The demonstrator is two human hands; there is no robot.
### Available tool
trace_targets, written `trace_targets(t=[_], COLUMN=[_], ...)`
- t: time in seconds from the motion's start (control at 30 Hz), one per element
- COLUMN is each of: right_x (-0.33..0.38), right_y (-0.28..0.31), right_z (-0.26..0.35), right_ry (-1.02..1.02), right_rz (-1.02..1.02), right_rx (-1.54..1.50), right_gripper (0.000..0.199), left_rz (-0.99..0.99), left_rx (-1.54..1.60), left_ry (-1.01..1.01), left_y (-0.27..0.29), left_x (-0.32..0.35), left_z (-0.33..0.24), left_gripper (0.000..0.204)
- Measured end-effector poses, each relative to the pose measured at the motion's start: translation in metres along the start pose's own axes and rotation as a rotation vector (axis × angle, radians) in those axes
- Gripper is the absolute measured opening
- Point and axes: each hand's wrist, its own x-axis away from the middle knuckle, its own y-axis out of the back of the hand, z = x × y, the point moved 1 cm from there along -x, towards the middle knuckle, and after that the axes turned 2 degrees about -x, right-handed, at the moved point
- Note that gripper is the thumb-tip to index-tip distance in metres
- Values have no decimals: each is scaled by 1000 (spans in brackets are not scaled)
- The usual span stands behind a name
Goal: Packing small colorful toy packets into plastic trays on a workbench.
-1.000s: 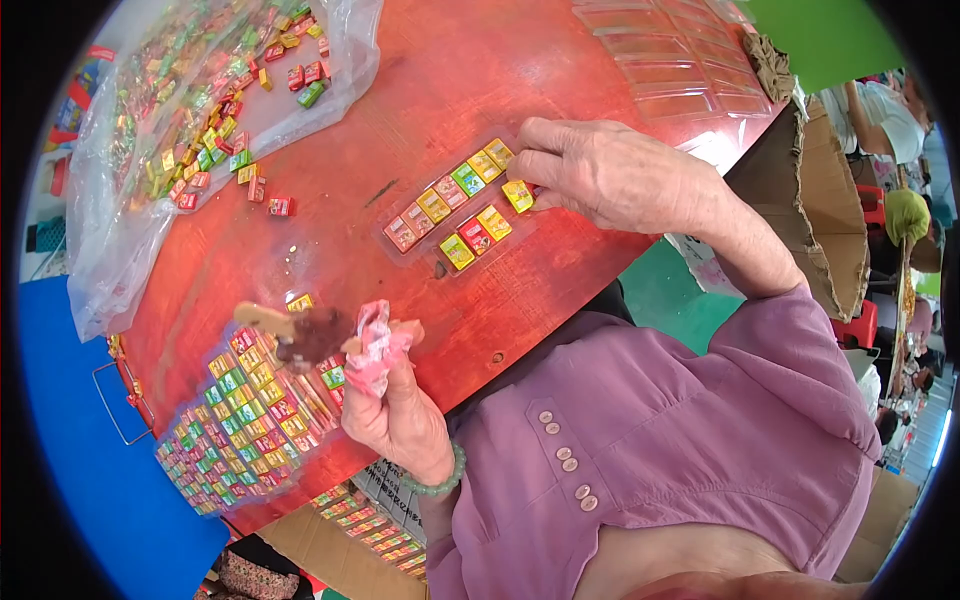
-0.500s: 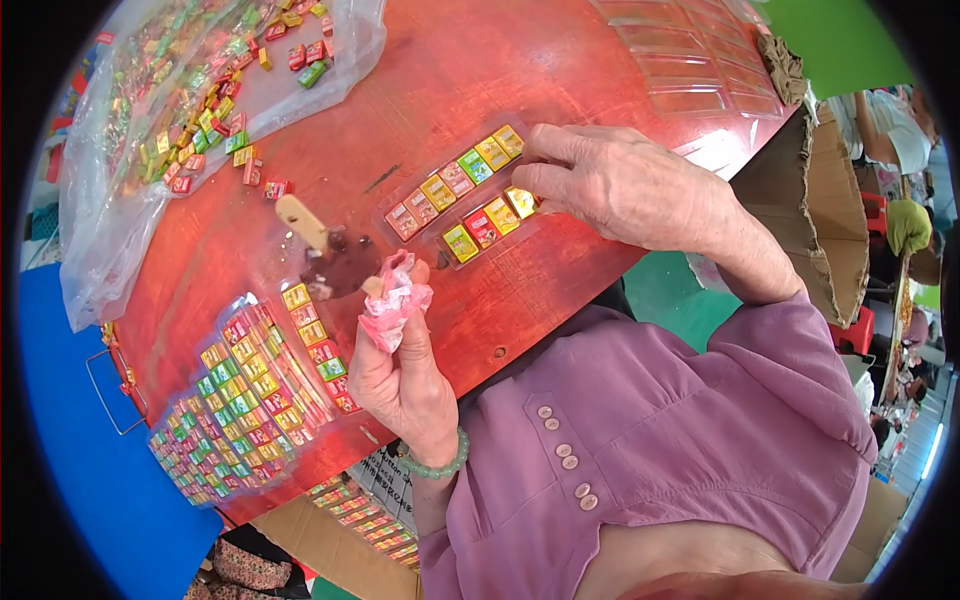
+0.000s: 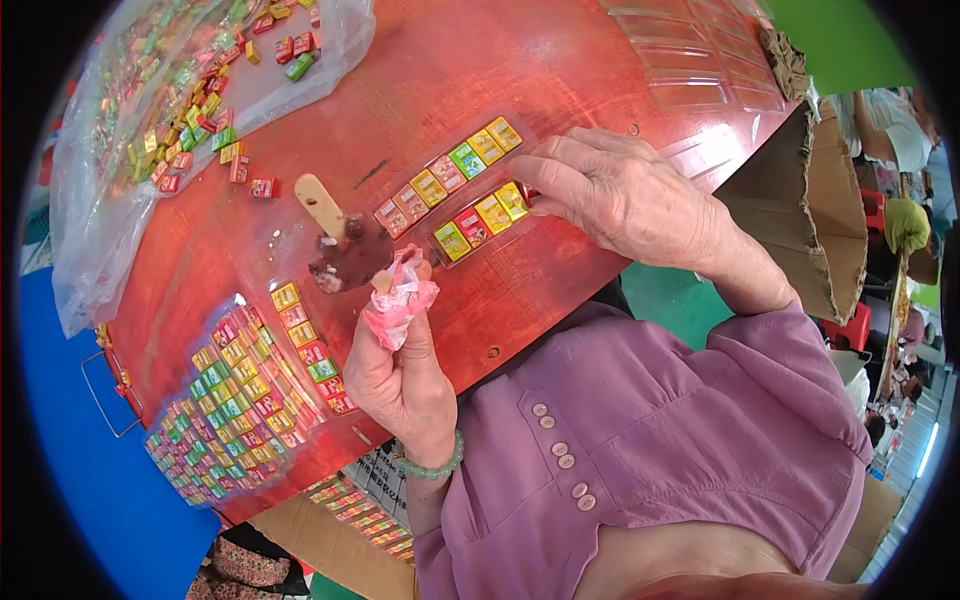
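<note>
My right hand (image 3: 625,200) is at the right end of a clear plastic tray (image 3: 438,216), thumb and fingers closed on a small red box (image 3: 527,189), mostly hidden by the fingertips. Two rows of small coloured boxes fill much of the tray. The upper row holds yellow, green and pink boxes (image 3: 450,172); the lower row has yellow and red ones (image 3: 474,228). My left hand (image 3: 403,388) pinches a crumpled pink-and-white wad (image 3: 402,297) just left of the tray. A pale tip pokes out of the wad.
A flat wooden stick (image 3: 320,204) lies in a dark sticky smear (image 3: 362,258) on the red table (image 3: 450,60). At the far left, loose boxes spill from a clear plastic bag (image 3: 340,60). Filled trays (image 3: 240,400) are stacked near left; clear trays (image 3: 700,55) lie far right beside a cardboard box (image 3: 800,210).
The shiny yellow box that was tilted under my right fingers now lies in the lower row. Those fingers are now on a red box. My left hand holds the wad in nearly the same place.
</note>
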Motion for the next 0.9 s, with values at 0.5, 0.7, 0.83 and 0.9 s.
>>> trace_targets(t=[0.5, 0.7, 0.83, 0.9], right_x=[1, 2, 2, -1], right_y=[-8, -12, -13, -9], right_z=[15, 26, 27, 28], right_ry=[13, 35, 38, 18], right_rz=[-54, -79, -72, -67], right_rx=[-123, -85, -93, -82], right_gripper=[31, 31, 30, 27], left_rz=[26, 64, 87, 83], left_rx=[-164, -139, -78, -60], left_ry=[-66, -35, -38, -26], left_y=[-2, -4, -1, -1], left_x=[-3, -7, -1, -1], left_z=[-7, -12, -3, -4], left_gripper=[19, 16, 21, 21])
